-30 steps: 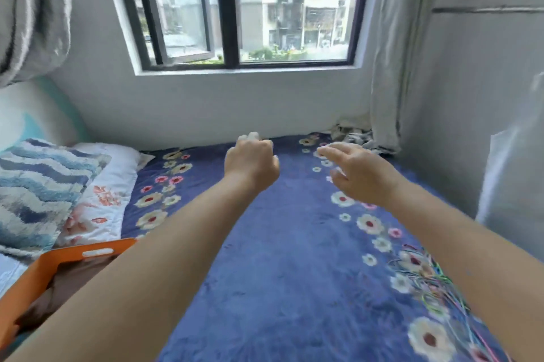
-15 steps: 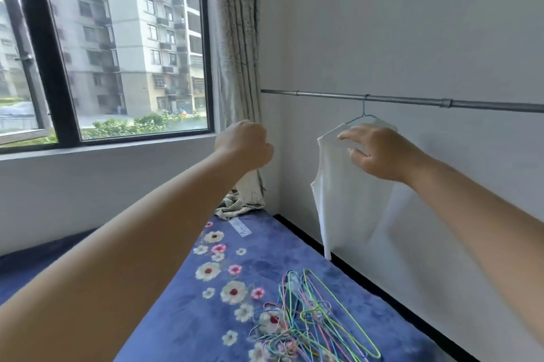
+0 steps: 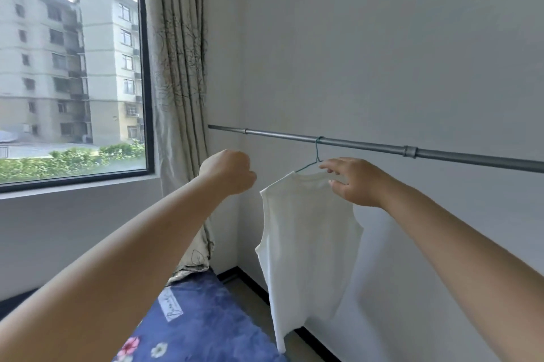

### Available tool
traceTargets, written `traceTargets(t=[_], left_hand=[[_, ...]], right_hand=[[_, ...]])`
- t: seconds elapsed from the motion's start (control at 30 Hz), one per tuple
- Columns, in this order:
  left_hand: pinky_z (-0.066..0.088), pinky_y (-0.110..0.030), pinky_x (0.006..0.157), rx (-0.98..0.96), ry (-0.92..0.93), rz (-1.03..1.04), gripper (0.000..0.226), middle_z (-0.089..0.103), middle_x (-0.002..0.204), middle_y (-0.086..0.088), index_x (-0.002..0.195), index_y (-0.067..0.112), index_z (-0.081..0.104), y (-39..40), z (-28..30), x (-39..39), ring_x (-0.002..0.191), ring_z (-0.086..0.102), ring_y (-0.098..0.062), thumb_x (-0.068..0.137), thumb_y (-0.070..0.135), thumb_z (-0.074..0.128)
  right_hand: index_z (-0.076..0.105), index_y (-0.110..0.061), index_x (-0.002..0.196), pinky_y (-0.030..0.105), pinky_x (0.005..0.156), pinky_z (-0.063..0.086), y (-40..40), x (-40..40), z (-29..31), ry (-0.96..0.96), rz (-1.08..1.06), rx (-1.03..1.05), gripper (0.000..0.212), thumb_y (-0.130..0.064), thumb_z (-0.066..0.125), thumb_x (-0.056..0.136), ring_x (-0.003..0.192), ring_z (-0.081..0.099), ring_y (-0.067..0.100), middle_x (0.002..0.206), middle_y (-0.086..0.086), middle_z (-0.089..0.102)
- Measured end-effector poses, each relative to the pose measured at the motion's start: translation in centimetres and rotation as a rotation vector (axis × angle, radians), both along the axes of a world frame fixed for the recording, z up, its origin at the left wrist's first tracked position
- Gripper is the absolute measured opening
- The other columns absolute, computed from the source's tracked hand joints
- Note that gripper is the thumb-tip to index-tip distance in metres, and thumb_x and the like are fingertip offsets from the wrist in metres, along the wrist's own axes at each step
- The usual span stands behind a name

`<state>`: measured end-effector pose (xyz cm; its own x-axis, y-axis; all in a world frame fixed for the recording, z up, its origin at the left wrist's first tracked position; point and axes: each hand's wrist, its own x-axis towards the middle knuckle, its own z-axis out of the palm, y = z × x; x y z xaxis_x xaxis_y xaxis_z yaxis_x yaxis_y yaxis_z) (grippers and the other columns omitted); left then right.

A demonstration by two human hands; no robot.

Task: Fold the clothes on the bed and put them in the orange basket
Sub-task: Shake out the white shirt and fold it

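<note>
A white sleeveless top (image 3: 306,244) hangs on a thin green wire hanger (image 3: 315,160) from a grey metal rail (image 3: 368,147) along the right wall. My right hand (image 3: 353,182) reaches to the top's collar, fingers extended over the neckline by the hanger; a grip is not plain. My left hand (image 3: 228,171) hovers in the air left of the top, fingers curled into a fist with nothing in it. The orange basket is out of view.
The blue floral bed (image 3: 200,329) fills the bottom middle, its corner near the wall. A patterned curtain (image 3: 179,73) hangs beside the window (image 3: 70,73) at left. A strip of floor (image 3: 256,302) runs between bed and right wall.
The view swung up and right from the bed to the rail. My right hand rose to the hanging white top's collar. My left hand stayed curled and raised.
</note>
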<state>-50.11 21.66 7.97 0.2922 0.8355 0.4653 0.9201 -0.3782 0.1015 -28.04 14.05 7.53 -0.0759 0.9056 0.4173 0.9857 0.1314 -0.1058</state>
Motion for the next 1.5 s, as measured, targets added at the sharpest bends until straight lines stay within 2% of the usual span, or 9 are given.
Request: traceTargets(t=[0.37,0.53,0.7,0.87,1.0,1.13,1.27,1.37,1.5], left_hand=[[0.042,-0.023,0.069,-0.074,0.021,0.136,0.021,0.061,0.103,-0.001,0.097,0.015,0.064,14.1,-4.3,12.8,0.097,0.057,-0.023,0.087,0.023,0.047],[0.039,-0.024,0.065,-0.132,-0.02,0.243,0.016,0.06,0.098,-0.003,0.085,0.015,0.06,21.1,-5.4,18.5,0.084,0.052,-0.022,0.085,0.021,0.045],[0.04,-0.025,0.066,-0.145,-0.026,0.312,0.012,0.059,0.102,-0.002,0.087,0.017,0.057,27.2,-7.8,22.3,0.097,0.056,-0.023,0.085,0.023,0.046],[0.041,-0.029,0.077,-0.166,-0.051,0.322,0.028,0.054,0.116,-0.002,0.114,0.016,0.054,31.6,-10.0,22.8,0.112,0.048,-0.023,0.089,0.028,0.048],[0.038,-0.038,0.097,-0.293,-0.045,0.369,0.048,0.047,0.13,-0.007,0.133,0.016,0.037,34.6,-11.6,20.8,0.124,0.041,-0.026,0.093,0.04,0.045],[0.028,-0.044,0.105,-0.44,0.037,0.391,0.05,0.048,0.132,-0.003,0.135,0.021,0.035,36.2,-14.0,19.7,0.125,0.041,-0.024,0.094,0.049,0.039],[0.037,-0.032,0.085,-0.19,-0.016,0.343,0.029,0.059,0.109,-0.005,0.093,0.018,0.041,36.6,-13.4,18.5,0.103,0.053,-0.025,0.096,0.047,0.036],[0.035,-0.029,0.06,-0.057,-0.181,0.215,0.04,0.051,0.072,0.003,0.072,0.018,0.041,34.9,-11.8,17.8,0.065,0.047,-0.016,0.09,0.053,0.042],[0.037,-0.031,0.055,0.148,-0.171,0.113,0.074,0.051,0.062,0.004,0.085,0.011,0.053,30.9,-11.2,15.6,0.061,0.052,-0.026,0.064,0.075,0.021]], right_hand=[[0.053,-0.013,0.127,0.022,0.089,0.037,18.2,15.9,-4.2,0.175,0.019,-0.092,0.035,-0.016,0.046,0.093,0.109,0.054,0.021,0.121,0.008,0.058],[0.047,-0.014,0.133,0.021,0.086,0.035,27.9,22.2,-5.1,0.163,0.041,-0.174,0.038,-0.018,0.042,0.095,0.117,0.049,0.021,0.129,0.005,0.053],[0.026,-0.009,0.144,0.033,0.111,0.024,36.6,26.4,-5.8,0.162,0.043,-0.162,0.05,-0.021,0.036,0.097,0.137,0.028,0.024,0.15,0.011,0.028],[0.014,-0.016,0.148,0.047,0.114,0.012,43.6,26.5,-6.9,0.133,0.011,-0.203,0.058,-0.04,0.033,0.098,0.142,0.016,0.022,0.155,0.004,0.017],[0.052,-0.011,0.117,0.04,0.097,0.034,47.0,24.8,-7.7,0.161,0.006,-0.054,0.048,-0.049,0.035,0.095,0.115,0.049,0.027,0.121,0.009,0.056],[0.052,-0.013,0.073,0.028,0.064,0.036,48.8,23.2,-7.7,0.358,-0.037,0.088,0.027,-0.036,0.052,0.088,0.077,0.054,0.028,0.078,0.007,0.059],[0.051,-0.011,0.069,0.028,0.062,0.032,49.0,21.3,-5.5,0.405,0.014,0.205,0.028,-0.032,0.054,0.088,0.068,0.048,0.026,0.07,0.006,0.053],[0.044,-0.014,0.066,0.028,0.065,0.031,47.4,18.7,-4.0,0.323,0.157,0.26,0.034,-0.035,0.051,0.091,0.069,0.045,0.023,0.065,0.002,0.049],[0.028,-0.025,0.054,0.027,0.052,0.025,43.7,15.1,-3.2,0.245,0.35,0.329,0.046,-0.036,0.047,0.094,0.053,0.038,0.019,0.05,-0.006,0.034]])
